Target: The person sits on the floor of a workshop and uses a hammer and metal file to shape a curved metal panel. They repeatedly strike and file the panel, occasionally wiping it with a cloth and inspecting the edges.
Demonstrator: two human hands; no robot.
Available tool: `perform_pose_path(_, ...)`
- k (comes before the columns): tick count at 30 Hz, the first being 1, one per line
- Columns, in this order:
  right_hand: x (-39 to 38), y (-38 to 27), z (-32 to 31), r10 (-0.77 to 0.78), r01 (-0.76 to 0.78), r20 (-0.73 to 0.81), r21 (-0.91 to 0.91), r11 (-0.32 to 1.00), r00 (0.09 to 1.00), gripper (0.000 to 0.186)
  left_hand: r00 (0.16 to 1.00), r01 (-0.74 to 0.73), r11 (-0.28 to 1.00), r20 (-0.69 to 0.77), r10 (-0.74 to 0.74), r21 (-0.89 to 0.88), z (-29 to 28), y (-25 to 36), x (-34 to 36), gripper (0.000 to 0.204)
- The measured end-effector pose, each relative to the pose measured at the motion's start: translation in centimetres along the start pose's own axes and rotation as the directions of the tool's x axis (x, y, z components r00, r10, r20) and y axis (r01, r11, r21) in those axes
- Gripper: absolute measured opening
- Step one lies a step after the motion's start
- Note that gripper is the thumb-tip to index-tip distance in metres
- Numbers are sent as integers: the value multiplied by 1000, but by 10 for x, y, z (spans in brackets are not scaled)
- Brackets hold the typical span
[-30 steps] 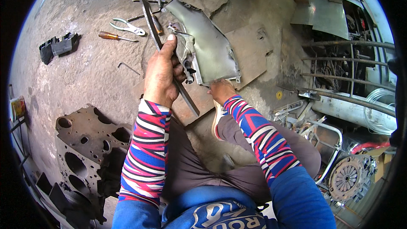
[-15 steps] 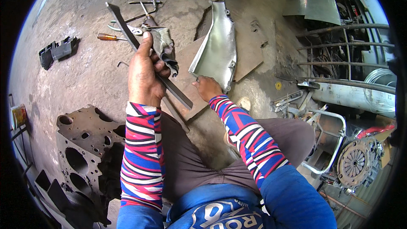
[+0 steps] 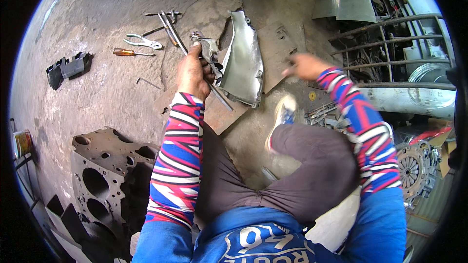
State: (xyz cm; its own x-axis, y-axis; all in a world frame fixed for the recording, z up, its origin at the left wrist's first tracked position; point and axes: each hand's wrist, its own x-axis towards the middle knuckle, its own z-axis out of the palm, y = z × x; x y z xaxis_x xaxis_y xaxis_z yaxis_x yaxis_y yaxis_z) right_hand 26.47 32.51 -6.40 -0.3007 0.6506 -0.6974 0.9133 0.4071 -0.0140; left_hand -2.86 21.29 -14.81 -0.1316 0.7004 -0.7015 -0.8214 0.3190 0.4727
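My left hand [image 3: 192, 72] is closed around a long, narrow metal bar [image 3: 223, 98], which slants from the upper left to the lower right. Against its fingers lies a crumpled grey rag-like piece [image 3: 210, 52]; whether the hand grips that too is unclear. Just right of it, a bent silver sheet-metal panel [image 3: 245, 63] rests on a flat brown plate [image 3: 280, 44] on the ground. My right hand [image 3: 308, 67] is over the plate's right side, apart from the panel. Motion smears its fingers, so what they hold, if anything, cannot be made out.
Pliers [image 3: 143, 42], an orange-handled screwdriver [image 3: 125, 52] and a hex key [image 3: 148, 83] lie left on the concrete. A black plastic part [image 3: 70, 69] is farther left. An engine block [image 3: 105, 157] stands near left. Right are a tubular metal rack [image 3: 385, 63] and a clutch cover [image 3: 408, 165].
My right hand has left the panel's lower edge and swung right. The bar in my left hand has turned and now shows its thin edge. My view has shifted slightly.
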Motion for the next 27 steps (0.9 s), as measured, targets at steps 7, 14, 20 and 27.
perform_pose_path(7,-146,74,-55,121,-41,-566,152,988,816,53,995,75,996,-68,-71,54,-5,-6,10,37)
perform_pose_path(14,-243,118,149,404,-269,-305,400,876,862,54,981,186,977,-71,-179,107,-36,1,33,38)
perform_pose_path(20,-172,155,227,516,-472,-15,383,794,856,55,981,189,906,-119,-155,379,-62,6,27,37)
perform_pose_path(27,-98,157,195,539,-561,171,366,743,825,55,968,250,734,-170,-183,632,-61,10,26,25)
